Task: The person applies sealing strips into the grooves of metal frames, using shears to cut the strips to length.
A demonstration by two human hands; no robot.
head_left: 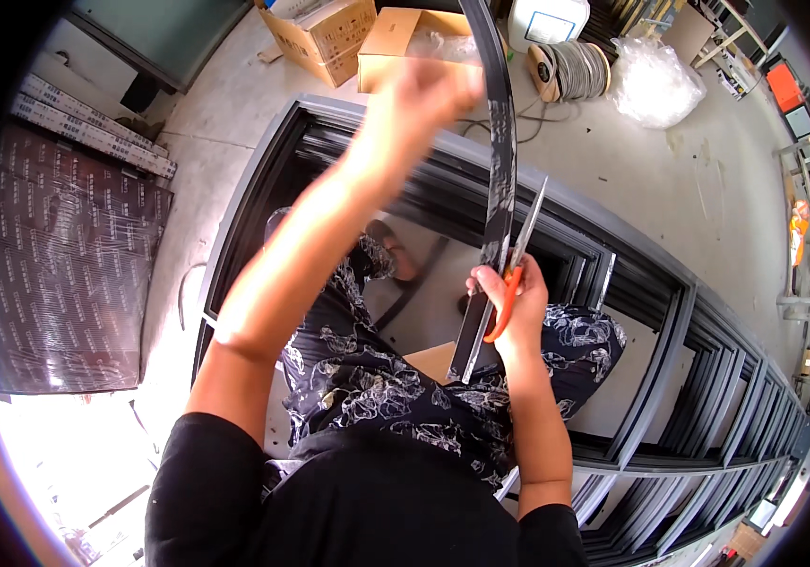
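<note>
In my right hand (526, 300) is a pair of scissors (529, 225) with orange handles, its blades pointing away from me. The same hand grips a long flat black strip (499, 142), which runs up past the top edge of the view; its near end lies over my lap. My left hand (429, 90) is raised beside the upper part of the strip and smeared by motion, so its fingers do not show clearly. Stacked dark grey metal frames (244, 208) surround my legs. A dark strip (416, 282) lies on the floor inside their opening.
Two open cardboard boxes (367, 71) stand beyond the frames. To their right are a white jug (524, 28), a cable spool (583, 74) and a bundle of clear plastic wrap (655, 83). A stack in dark wrapping (69, 265) stands at the left; shelving (807, 217) lines the far right.
</note>
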